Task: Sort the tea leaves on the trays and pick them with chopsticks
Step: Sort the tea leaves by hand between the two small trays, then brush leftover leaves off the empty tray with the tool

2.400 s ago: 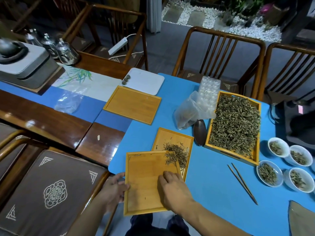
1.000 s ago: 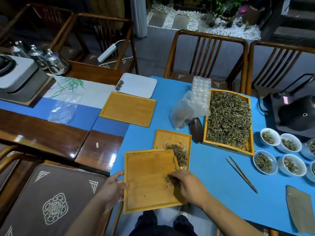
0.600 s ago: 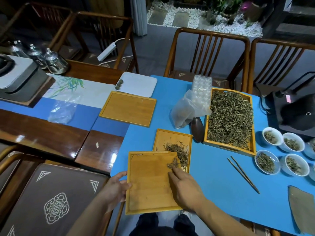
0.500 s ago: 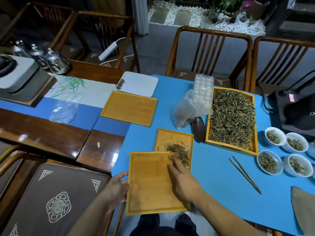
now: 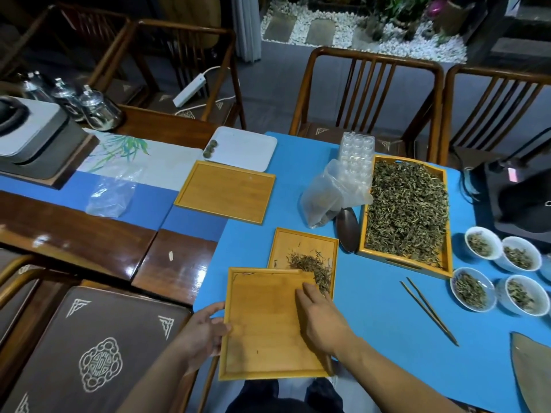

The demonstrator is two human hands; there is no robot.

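Note:
A bamboo tray (image 5: 262,329), almost bare, hangs over the near edge of the blue table; its far edge rests over a smaller tray (image 5: 298,245) holding a small heap of tea leaves (image 5: 313,265). My left hand (image 5: 202,332) grips the near tray's left rim. My right hand (image 5: 320,317) lies flat on that tray with spread fingers, fingertips at its far right corner beside the heap. A big tray (image 5: 445,222) full of tea leaves sits to the right. The chopsticks (image 5: 428,310) lie loose on the table, right of my right hand.
Several white bowls (image 5: 474,289) of leaves stand at the right. A dark scoop (image 5: 347,232), a plastic bag (image 5: 325,195) and a clear blister tray (image 5: 356,150) lie behind. An empty bamboo tray (image 5: 223,192) and a white tray (image 5: 247,147) sit farther left. Wooden chairs ring the table.
My right hand has swept loose leaves up the near tray and off its far right corner onto the small tray's heap. My left hand has kept hold of the rim.

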